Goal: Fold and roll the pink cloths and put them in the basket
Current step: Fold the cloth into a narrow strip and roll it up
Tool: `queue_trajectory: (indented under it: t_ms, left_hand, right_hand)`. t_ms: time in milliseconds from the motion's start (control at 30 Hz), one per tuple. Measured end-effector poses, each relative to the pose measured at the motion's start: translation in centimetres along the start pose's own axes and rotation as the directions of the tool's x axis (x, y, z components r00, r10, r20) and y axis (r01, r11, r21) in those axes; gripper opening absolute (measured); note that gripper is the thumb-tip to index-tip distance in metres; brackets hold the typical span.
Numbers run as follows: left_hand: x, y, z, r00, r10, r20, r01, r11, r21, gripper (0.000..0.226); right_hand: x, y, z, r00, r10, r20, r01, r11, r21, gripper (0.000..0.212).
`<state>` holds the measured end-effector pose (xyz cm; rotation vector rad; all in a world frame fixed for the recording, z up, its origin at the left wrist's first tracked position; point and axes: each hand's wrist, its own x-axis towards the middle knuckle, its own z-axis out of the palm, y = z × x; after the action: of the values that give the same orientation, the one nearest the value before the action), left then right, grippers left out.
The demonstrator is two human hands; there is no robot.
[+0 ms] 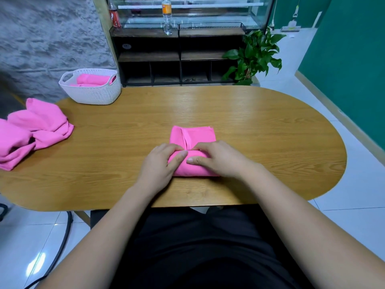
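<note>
Together, the left hand (160, 163) and right hand (220, 159) grip the near end of a folded pink cloth (193, 136) on the oval wooden table (260, 126). Both sets of fingers curl over a thick roll formed at that end, their tips nearly meeting at its middle, while the two thumbs press side by side against the roll's near face. Beyond the fingertips the rest of the cloth lies flat, a lengthwise fold seam running away from them. Far beyond the left fingers, at the table's back edge, stands a white perforated basket (91, 94) holding rolled pink cloths (91, 80). Well out to the left of those fingers lies a pile of loose pink cloths (35, 130).
</note>
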<state>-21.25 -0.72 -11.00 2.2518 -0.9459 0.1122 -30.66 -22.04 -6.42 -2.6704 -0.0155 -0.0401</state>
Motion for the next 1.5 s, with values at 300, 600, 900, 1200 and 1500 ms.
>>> queue_trajectory:
  t_ms: [300, 600, 900, 1200, 1500]
  left_hand:
    - [0.8, 0.9, -1.3, 0.967, -0.253, 0.027, 0.248, 0.962, 0.116, 0.048]
    - [-0.4, 0.3, -0.1, 0.994, -0.048, -0.1, 0.068, 0.976, 0.209, 0.05]
    - [0.0, 0.8, -0.1, 0.984, -0.107, -0.143, 0.134, 0.971, 0.197, 0.046]
    - [1.2, 0.6, -1.4, 0.958, -0.259, 0.124, 0.258, 0.966, 0.026, 0.05]
    - [6.2, -0.3, -3.2, 0.888, -0.07, 0.455, 0.076, 0.997, 0.005, 0.029]
  right_hand:
    - [-1.4, -1.2, 3.4, 0.929, -0.191, -0.316, 0.08, 0.94, -0.333, 0.06]
    - [1.6, -0.5, 2.3, 0.977, -0.023, -0.211, -0.016, 0.984, -0.179, 0.063]
    - [2.6, -0.7, 2.3, 0.979, -0.05, -0.197, -0.005, 0.964, -0.266, 0.052]
    - [0.9, -1.5, 4.6, 0.897, -0.132, -0.421, -0.06, 0.909, -0.413, 0.036]
    - [1.0, -1.2, 4.8, 0.885, -0.155, -0.44, -0.042, 0.913, -0.407, 0.037]
